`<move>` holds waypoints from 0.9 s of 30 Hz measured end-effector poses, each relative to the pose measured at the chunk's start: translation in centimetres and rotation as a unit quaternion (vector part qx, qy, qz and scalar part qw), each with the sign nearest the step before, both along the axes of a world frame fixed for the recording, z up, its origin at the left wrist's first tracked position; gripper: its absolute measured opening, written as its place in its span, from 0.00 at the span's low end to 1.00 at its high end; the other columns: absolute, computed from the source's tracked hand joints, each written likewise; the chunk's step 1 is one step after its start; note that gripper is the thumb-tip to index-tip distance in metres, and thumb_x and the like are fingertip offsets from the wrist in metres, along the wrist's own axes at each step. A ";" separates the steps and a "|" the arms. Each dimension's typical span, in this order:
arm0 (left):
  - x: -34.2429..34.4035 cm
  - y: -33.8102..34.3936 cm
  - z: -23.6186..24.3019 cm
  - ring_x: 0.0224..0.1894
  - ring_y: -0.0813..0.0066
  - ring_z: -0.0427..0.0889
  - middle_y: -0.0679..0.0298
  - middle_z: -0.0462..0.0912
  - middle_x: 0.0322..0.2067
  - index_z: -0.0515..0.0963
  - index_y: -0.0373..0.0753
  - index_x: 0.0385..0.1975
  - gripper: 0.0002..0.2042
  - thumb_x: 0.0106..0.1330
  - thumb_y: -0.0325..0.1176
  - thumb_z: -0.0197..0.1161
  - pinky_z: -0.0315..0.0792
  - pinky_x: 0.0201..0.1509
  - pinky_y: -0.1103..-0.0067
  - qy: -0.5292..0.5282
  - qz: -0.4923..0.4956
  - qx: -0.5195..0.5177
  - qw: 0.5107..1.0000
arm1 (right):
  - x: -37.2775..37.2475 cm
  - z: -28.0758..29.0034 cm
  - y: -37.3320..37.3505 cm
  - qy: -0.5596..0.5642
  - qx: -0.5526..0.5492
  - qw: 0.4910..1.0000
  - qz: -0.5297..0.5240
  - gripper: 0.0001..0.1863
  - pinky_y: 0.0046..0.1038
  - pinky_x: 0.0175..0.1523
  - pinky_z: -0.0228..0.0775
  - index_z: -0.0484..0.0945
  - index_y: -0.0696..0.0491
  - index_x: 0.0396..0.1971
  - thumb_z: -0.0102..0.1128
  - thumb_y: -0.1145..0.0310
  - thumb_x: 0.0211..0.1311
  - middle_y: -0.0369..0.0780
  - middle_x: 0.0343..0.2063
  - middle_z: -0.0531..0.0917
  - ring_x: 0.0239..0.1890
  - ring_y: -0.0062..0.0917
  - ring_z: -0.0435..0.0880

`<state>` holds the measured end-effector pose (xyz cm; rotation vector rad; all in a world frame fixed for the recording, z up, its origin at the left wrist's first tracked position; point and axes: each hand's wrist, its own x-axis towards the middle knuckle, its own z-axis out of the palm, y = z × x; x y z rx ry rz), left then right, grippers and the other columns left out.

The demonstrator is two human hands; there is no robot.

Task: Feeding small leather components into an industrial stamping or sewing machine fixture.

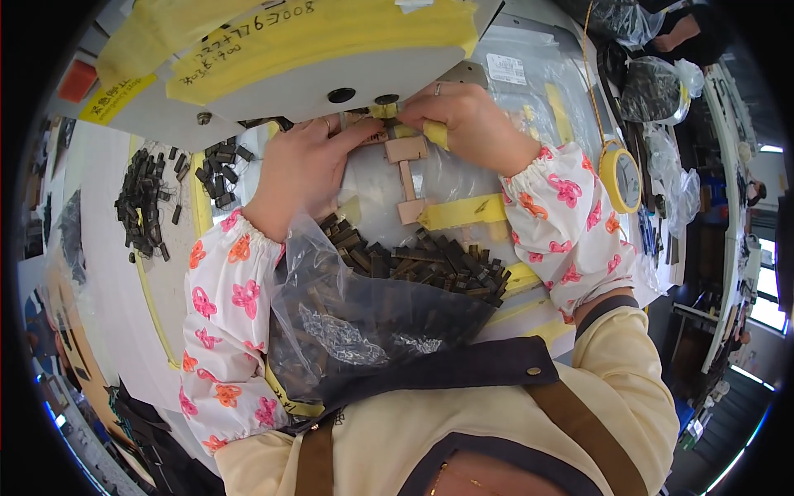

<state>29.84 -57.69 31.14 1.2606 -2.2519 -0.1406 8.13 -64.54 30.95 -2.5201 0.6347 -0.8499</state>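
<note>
My left hand (308,161) lies under the front edge of a pale machine head (347,87), fingers reaching toward its middle. Close beside it, my right hand (467,124) is bent in a pinch, its fingertips meeting the left ones. What sits between the fingertips is too small and hidden to name. A piece of yellow tape (436,135) shows at the right hand's lower fingers. Just below the hands lie tan flat pieces (405,150) on the work surface. A plastic bag (364,310) full of small dark rectangular pieces (447,263) opens toward the hands.
Small dark pieces with loose threads (145,202) are heaped at the left, with a smaller heap (222,172) near the machine. Yellow tape strips (463,212) cross the surface. A yellow-rimmed roll (620,180) stands by my right sleeve. Clear plastic bags (662,91) lie far right.
</note>
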 end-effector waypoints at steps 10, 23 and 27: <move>0.5 0.2 -0.6 0.27 0.61 0.74 0.61 0.72 0.23 0.79 0.45 0.37 0.14 0.52 0.22 0.53 0.69 0.32 0.71 0.018 0.006 -0.002 1.000 | 2.1 -0.2 1.7 0.051 -0.062 0.995 -0.058 0.10 0.35 0.37 0.71 0.79 0.55 0.28 0.54 0.79 0.43 0.42 0.27 0.79 0.33 0.38 0.77; 0.8 0.2 -0.2 0.25 0.63 0.74 0.60 0.73 0.22 0.80 0.42 0.36 0.13 0.53 0.21 0.52 0.69 0.30 0.74 0.049 0.014 0.025 0.998 | 2.6 0.1 1.6 0.102 -0.194 0.974 -0.059 0.05 0.30 0.36 0.74 0.78 0.56 0.20 0.57 0.74 0.38 0.41 0.25 0.78 0.34 0.32 0.78; 0.4 0.2 -0.4 0.24 0.62 0.73 0.61 0.70 0.21 0.78 0.45 0.40 0.16 0.52 0.23 0.55 0.69 0.29 0.72 -0.016 0.005 -0.008 1.000 | 2.1 -0.2 1.6 0.086 -0.158 0.982 -0.056 0.05 0.31 0.37 0.73 0.78 0.56 0.20 0.58 0.74 0.39 0.41 0.25 0.78 0.34 0.33 0.79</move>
